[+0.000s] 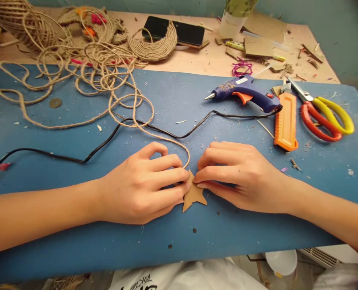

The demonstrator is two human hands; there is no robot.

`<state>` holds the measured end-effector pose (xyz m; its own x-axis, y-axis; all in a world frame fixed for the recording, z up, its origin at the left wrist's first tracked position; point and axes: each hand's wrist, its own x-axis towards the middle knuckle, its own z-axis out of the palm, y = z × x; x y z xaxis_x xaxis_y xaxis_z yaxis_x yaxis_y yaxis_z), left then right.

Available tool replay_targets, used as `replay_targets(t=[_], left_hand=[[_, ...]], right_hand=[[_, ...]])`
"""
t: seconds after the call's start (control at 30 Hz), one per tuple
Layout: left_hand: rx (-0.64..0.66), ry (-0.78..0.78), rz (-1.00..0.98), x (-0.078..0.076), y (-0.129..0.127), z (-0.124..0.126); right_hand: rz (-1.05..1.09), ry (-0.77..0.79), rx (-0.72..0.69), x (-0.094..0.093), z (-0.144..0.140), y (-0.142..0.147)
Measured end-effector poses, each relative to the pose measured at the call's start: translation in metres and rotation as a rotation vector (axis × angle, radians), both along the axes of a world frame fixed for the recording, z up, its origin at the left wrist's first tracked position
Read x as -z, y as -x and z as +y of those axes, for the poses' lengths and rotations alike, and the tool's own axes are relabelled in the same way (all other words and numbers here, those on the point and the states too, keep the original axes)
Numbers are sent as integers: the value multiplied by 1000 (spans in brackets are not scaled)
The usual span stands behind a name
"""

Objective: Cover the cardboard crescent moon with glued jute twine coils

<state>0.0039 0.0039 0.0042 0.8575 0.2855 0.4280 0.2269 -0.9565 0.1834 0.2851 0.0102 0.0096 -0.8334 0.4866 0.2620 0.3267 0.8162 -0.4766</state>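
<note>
Blue matting [172, 237] covers the workbench, littered with scraps. Near its front edge lies a cardboard star [193, 195], flat, one tip pointing away from the person. The left hand [142, 185] and right hand [242, 177] pinch it from either side with curled fingers, pressing a jute cord [154, 135] onto its top point. Beyond the star lies a glue gun [245, 92], nozzle pointing left.
</note>
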Motion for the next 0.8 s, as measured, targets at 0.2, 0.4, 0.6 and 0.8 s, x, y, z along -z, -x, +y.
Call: replay_targets(t=[0.2, 0.4, 0.6, 0.8], left_hand=[[1, 5, 16, 0, -1, 0], [0, -25, 10, 0, -1, 1], [20, 0, -3, -1, -1, 2], [24, -5, -13, 5, 0, 2]], right_hand=[[-31, 71, -17, -3, 3, 2], [-91, 69, -66, -5, 3, 2], [-30, 25, -45, -5, 4, 1], [-33, -6, -55, -5, 5, 2]])
